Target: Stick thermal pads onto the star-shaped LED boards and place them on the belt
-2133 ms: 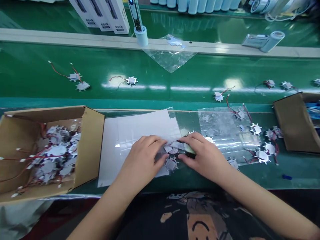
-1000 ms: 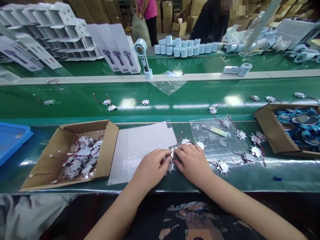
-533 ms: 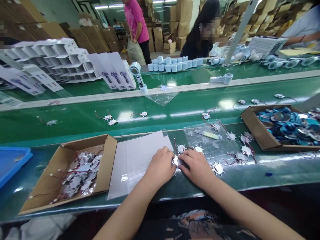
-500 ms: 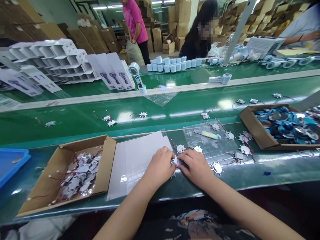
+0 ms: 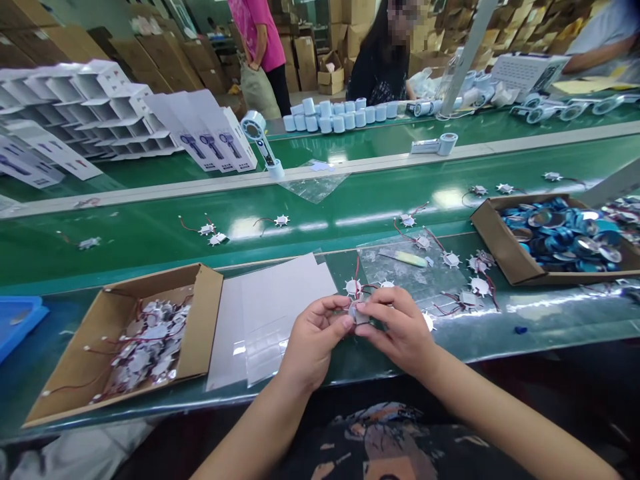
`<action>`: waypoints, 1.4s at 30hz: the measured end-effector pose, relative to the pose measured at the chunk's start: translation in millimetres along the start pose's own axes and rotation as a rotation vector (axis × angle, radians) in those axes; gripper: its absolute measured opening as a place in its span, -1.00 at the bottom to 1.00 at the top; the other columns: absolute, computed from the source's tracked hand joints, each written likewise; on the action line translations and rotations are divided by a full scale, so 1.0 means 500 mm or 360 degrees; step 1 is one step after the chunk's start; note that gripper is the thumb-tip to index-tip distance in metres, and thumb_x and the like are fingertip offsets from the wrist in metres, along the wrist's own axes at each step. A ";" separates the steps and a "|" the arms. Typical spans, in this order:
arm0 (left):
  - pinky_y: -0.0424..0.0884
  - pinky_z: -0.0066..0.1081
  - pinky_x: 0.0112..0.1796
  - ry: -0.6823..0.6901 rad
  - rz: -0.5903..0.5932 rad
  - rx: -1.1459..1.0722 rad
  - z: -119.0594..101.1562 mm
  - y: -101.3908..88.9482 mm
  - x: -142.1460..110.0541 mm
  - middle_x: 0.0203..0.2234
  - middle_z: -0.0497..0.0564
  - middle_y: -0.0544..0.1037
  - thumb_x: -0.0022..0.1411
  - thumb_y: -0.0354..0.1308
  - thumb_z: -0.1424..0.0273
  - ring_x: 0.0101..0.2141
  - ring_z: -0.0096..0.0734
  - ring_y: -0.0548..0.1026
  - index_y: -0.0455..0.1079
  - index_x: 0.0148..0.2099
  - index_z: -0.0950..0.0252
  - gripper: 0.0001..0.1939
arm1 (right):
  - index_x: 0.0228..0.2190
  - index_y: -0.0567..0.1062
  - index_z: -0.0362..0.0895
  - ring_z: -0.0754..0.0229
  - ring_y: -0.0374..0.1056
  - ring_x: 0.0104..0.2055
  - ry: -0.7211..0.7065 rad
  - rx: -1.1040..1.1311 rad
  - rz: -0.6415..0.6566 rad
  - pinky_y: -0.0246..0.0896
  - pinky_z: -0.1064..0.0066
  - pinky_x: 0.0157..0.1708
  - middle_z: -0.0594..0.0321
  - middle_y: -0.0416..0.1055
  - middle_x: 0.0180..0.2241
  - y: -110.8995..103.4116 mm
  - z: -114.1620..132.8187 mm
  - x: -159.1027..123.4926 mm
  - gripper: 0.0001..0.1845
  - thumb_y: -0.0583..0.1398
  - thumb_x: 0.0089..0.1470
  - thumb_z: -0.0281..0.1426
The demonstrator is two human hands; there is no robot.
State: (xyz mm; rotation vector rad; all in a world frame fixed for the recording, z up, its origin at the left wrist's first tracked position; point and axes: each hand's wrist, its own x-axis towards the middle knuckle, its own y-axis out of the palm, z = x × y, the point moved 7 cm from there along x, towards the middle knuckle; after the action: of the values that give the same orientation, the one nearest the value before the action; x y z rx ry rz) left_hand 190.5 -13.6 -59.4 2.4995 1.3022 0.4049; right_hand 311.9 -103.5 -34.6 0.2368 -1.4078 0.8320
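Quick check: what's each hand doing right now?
Left hand: closed, pinching a small white part.
Right hand: closed, pinching the same part.

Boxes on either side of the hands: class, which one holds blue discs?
The right box, nearer the right hand: it holds blue discs. The left box instead holds white parts.

This is a factory assembly workshop: a long green worktop (image 5: 125, 220) runs the width of the room, with white wired parts (image 5: 281, 220) strewn along it and more heaped in a cardboard box (image 5: 205, 327). Many alike pale blue cylinders (image 5: 325, 125) crowd its far side, near printed packaging boxes (image 5: 205, 133). Behind, brown cartons (image 5: 60, 50) are piled high, and a person in pink (image 5: 265, 40) stands beside a sack (image 5: 260, 91).
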 end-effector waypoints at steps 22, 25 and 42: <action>0.47 -0.65 -0.35 -0.0065 -0.0105 -0.0332 0.023 0.007 -0.032 -0.39 -0.04 0.49 -0.23 0.57 0.40 -0.40 -0.59 0.48 0.40 -0.20 0.34 -0.46 | -0.20 0.40 -0.13 0.19 0.24 -0.16 0.0126 -0.0087 -0.0024 0.22 0.26 -0.19 0.19 0.30 -0.28 -0.029 0.049 0.031 -0.76 0.28 0.06 -0.46; 0.46 -0.66 -0.37 -0.0068 -0.0116 -0.0359 0.022 0.005 -0.034 -0.41 -0.05 0.48 -0.22 0.57 0.40 -0.40 -0.60 0.48 0.41 -0.21 0.33 -0.48 | -0.21 0.40 -0.13 0.19 0.25 -0.17 0.0123 -0.0091 -0.0039 0.21 0.26 -0.20 0.20 0.31 -0.29 -0.029 0.054 0.032 -0.77 0.29 0.07 -0.45; 0.44 -0.67 -0.32 0.0166 -0.0097 -0.0157 0.004 -0.012 -0.023 -0.42 -0.07 0.45 -0.12 0.53 0.40 -0.39 -0.63 0.44 0.41 -0.22 0.33 -0.56 | -0.14 0.34 -0.16 0.27 0.19 -0.26 0.0479 0.0389 0.0182 0.16 0.41 -0.29 0.19 0.26 -0.26 0.016 0.015 0.014 -0.79 0.17 0.19 -0.37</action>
State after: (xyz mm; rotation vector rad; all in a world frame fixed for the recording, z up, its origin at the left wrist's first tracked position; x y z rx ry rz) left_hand 180.2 -20.1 -64.8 2.3794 1.3591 0.5779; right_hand 300.8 -99.8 -29.3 0.2087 -1.0452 1.0878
